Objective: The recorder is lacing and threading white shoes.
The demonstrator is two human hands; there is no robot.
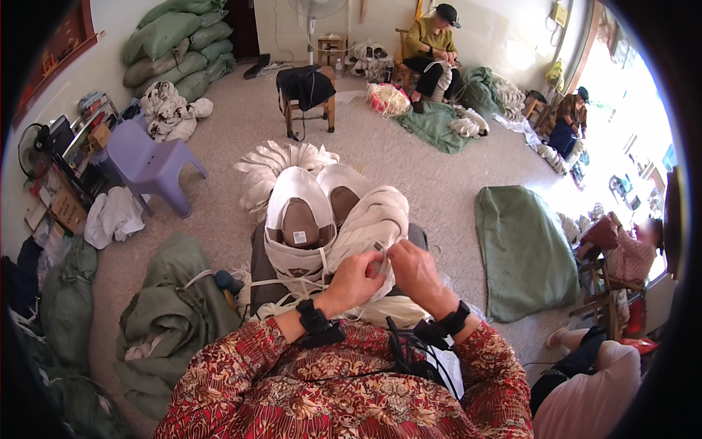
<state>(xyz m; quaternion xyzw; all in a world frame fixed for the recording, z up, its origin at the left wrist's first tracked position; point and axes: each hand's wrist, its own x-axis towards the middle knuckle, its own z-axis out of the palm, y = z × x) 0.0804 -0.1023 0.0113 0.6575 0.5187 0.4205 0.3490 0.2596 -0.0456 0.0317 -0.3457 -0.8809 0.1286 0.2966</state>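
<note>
In front of me, a stack of nested cream shoe uppers [373, 219] leans across my lap. My left hand [355, 279] is closed at the near end of this stack, its thumb and forefinger pinched on the edge of an upper. Close beside it, my right hand [418, 274] pinches the same near edge; the small detail between the fingertips is too fine to make out. To the left stands a white shoe [300, 212] with a brown insole and a pale label inside. Another white shoe [342, 192] is partly hidden behind the stack.
More cream uppers [281, 164] fan out beyond the shoes. A purple chair [157, 164] stands left, near green sacks [175, 300]. A large green sack [523, 252] lies right. Ahead is a wooden stool [311, 106] with black cloth. Several people sit working along the right side.
</note>
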